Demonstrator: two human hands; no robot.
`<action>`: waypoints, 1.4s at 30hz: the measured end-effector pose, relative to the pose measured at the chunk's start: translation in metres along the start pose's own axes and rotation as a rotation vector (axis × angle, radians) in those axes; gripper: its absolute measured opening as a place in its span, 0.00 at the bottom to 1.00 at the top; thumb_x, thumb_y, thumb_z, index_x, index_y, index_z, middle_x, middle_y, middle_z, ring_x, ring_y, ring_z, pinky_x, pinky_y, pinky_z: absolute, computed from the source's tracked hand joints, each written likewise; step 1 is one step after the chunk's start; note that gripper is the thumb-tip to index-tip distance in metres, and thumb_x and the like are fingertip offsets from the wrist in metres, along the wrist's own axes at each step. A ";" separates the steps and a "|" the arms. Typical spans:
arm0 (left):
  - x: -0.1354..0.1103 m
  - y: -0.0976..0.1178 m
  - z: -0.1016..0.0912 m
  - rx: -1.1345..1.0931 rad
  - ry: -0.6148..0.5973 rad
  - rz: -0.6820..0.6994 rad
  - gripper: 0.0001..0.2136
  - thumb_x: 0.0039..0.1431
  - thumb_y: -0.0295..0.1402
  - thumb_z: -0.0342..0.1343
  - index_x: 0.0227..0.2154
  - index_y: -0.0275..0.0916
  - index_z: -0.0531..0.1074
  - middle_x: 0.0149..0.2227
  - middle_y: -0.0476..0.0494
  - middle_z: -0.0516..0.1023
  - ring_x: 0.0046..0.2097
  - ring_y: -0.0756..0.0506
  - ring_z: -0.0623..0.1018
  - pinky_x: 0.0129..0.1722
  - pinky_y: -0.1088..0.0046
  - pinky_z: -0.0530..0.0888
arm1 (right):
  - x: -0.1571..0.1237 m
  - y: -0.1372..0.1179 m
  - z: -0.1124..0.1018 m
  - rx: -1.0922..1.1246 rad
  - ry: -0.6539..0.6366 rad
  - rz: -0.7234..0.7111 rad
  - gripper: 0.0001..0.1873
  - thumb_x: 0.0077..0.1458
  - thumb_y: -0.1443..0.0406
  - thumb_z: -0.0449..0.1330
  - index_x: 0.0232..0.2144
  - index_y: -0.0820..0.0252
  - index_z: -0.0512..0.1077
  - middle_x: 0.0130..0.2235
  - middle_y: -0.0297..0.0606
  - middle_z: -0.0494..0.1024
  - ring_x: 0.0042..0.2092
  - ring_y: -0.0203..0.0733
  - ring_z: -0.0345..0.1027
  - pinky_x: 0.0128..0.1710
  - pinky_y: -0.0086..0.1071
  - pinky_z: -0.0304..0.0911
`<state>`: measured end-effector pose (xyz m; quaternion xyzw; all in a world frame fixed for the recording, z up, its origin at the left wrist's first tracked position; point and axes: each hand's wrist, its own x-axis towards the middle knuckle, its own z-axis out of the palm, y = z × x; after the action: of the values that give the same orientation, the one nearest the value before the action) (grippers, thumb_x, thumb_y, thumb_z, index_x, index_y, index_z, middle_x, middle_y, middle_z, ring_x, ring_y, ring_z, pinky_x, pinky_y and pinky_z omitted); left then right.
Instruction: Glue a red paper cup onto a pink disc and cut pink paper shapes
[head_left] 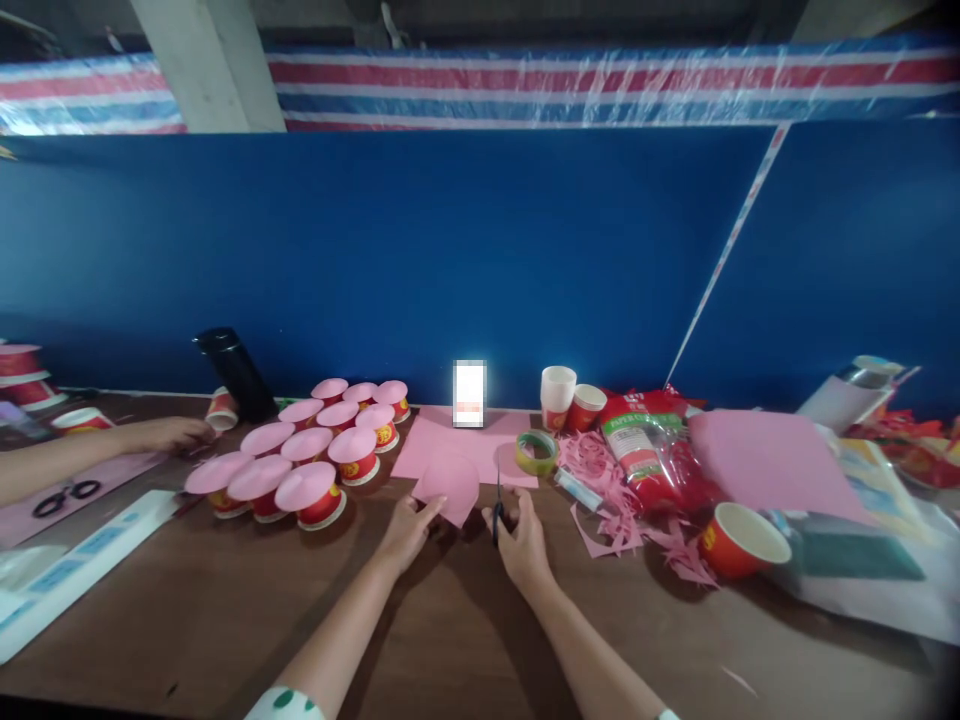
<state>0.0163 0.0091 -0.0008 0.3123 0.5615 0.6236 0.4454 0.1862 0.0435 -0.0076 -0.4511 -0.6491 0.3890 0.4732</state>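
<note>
My left hand (pixel 409 533) pinches the lower left edge of a pink paper piece (pixel 450 485), rounded at the top with a corner at the bottom. To its right, my right hand (pixel 521 540) grips a pair of dark scissors (pixel 498 508), blade pointing away from me and apart from the paper piece. Behind both hands lies a larger pink sheet (pixel 420 440), with a roll of tape (pixel 537 452) on its right part. Left of my hands stand several red paper cups (pixel 322 510), upside down and topped with pink paper discs (pixel 306 485).
A lit phone (pixel 469 390) leans at the back. At right are pink scraps (pixel 600 480), a red cup package (pixel 637 450), stacked cups (pixel 558 395) and an orange-red cup (pixel 739 540). Another person's hand (pixel 176 435) reaches in at left, near a black bottle (pixel 236 375) and scissors (pixel 67 497).
</note>
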 end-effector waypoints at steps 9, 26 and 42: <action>-0.007 0.008 -0.006 0.095 -0.105 0.051 0.16 0.41 0.44 0.59 0.21 0.32 0.70 0.14 0.50 0.67 0.18 0.52 0.64 0.19 0.76 0.60 | -0.003 -0.003 0.003 -0.057 0.036 -0.044 0.24 0.48 0.58 0.57 0.45 0.64 0.63 0.25 0.37 0.74 0.26 0.40 0.68 0.25 0.29 0.63; -0.008 0.014 -0.012 0.145 -0.160 0.100 0.15 0.42 0.41 0.59 0.25 0.31 0.73 0.20 0.45 0.73 0.23 0.49 0.69 0.22 0.75 0.64 | -0.002 -0.003 0.004 -0.107 -0.008 -0.073 0.21 0.49 0.60 0.56 0.44 0.65 0.61 0.40 0.47 0.75 0.40 0.47 0.71 0.40 0.36 0.65; 0.001 0.011 -0.009 0.050 -0.174 0.046 0.20 0.41 0.44 0.60 0.33 0.30 0.74 0.25 0.43 0.75 0.29 0.46 0.72 0.30 0.73 0.68 | 0.002 0.005 0.008 0.042 0.022 -0.069 0.20 0.47 0.62 0.59 0.44 0.61 0.66 0.40 0.45 0.76 0.41 0.47 0.71 0.39 0.35 0.68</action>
<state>0.0056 0.0061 0.0084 0.3891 0.5287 0.5899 0.4702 0.1788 0.0458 -0.0138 -0.4229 -0.6507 0.3809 0.5027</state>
